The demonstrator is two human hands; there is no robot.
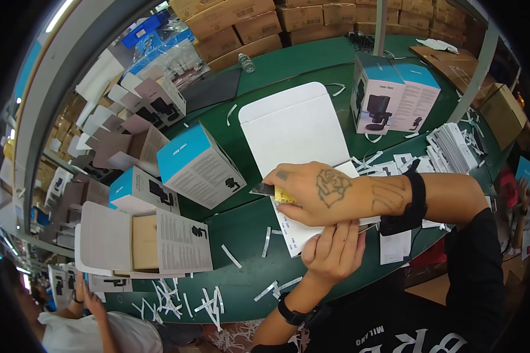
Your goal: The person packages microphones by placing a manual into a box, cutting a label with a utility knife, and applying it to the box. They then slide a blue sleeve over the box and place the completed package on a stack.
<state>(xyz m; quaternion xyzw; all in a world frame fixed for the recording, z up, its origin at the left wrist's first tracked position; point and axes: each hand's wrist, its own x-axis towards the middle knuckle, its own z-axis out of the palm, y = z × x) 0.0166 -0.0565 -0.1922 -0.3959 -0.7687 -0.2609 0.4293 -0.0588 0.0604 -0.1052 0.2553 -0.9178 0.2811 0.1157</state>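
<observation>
**Q:** Table first — what does it carry?

**A:** Green table fills the view, curved by the lens. Cardboard cartons are stacked along its far edge. A flat white carton blank lies open at the middle, probably so its near flap can be worked on. Two printed boxes stand upright toward the far right corner. More boxes stand or lean by the left edge, one lying open with its flaps spread. White paper strips litter the near edge.

**Q:** And the hands?

**A:** Both work at the blank's near edge. The right hand reaches across from the right, fingers pinched narrowly on a small yellow tool and a dark tab, pressed down on the white flap. The left hand sits just below it, curled loosely with fingers on the flap, seemingly steadying it; whether it grips anything, I cannot tell.

**Q:** Anyone else?

**A:** Another person's hand shows at the near left corner.
</observation>
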